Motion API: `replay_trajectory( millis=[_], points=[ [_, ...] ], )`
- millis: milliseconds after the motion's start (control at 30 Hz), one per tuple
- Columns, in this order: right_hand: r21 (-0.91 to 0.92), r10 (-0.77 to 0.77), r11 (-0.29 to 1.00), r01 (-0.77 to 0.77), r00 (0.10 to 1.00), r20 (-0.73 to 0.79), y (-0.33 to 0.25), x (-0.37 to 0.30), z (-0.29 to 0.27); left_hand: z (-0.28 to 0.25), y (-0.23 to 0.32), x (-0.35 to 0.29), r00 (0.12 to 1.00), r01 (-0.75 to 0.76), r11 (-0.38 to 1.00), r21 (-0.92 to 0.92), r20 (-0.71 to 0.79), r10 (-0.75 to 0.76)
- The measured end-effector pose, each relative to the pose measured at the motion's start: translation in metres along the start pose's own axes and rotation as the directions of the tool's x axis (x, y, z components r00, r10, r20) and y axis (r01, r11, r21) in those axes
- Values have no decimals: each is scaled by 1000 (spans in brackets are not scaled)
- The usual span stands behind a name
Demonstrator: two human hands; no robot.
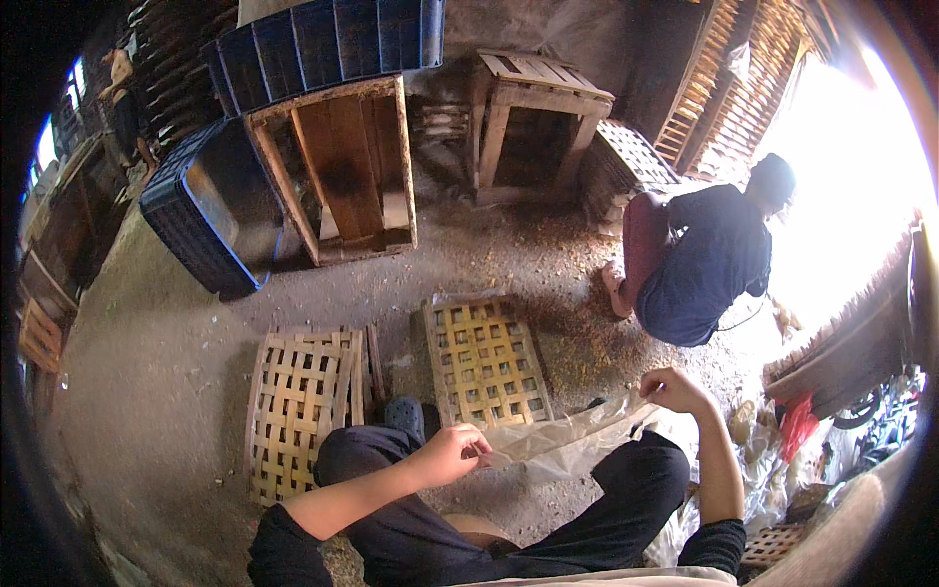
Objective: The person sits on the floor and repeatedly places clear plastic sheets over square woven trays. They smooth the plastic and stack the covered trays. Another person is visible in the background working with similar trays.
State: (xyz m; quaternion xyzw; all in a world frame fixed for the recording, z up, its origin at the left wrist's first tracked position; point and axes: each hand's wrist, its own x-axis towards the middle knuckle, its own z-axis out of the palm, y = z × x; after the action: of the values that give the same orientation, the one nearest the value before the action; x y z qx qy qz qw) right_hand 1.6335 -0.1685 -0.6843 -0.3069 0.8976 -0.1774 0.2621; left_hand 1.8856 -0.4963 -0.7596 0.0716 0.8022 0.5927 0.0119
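A clear plastic sheet or bag (572, 433) stretches between my two hands above my lap. My left hand (455, 454) pinches its left end, over my left knee. At the raised right end, my right hand (675, 389) has its fingers closed on the plastic. Just beyond the sheet lies a yellowish woven bamboo rack (484, 360). Another woven bamboo rack (301, 396), paler, lies to the left of my left knee, with more frames under its right edge.
A crouching person (709, 254) in dark clothes is at the right. Blue plastic crates (210, 205) and a wooden frame box (337, 171) stand at the back left, a wooden stool-like stand (538, 127) at the back. Plastic bags (753, 460) pile up on my right.
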Motion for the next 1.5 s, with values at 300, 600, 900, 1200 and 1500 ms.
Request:
replay_trajectory(
  millis=[300,600,900,1200,1500],
  points=[
    [-200,-234,964,177,921,-311,4,92,30,-31,-66,58,982,61,963,264,-188,-11],
    [-375,-19,924,-75,970,-243,70,241,113,-53,-177,134,811,568,751,336,-381,-443],
    [-459,4,886,-59,993,-119,93,390,196,-52,-355,182,502,815,579,-16,-481,-719],
    [-139,9,990,-26,992,-124,78,453,228,-58,-394,226,514,646,757,97,-788,-337],
    [29,224,969,-246,824,-520,67,321,340,51,-413,158,628,684,671,285,-699,-343]
  ],
)
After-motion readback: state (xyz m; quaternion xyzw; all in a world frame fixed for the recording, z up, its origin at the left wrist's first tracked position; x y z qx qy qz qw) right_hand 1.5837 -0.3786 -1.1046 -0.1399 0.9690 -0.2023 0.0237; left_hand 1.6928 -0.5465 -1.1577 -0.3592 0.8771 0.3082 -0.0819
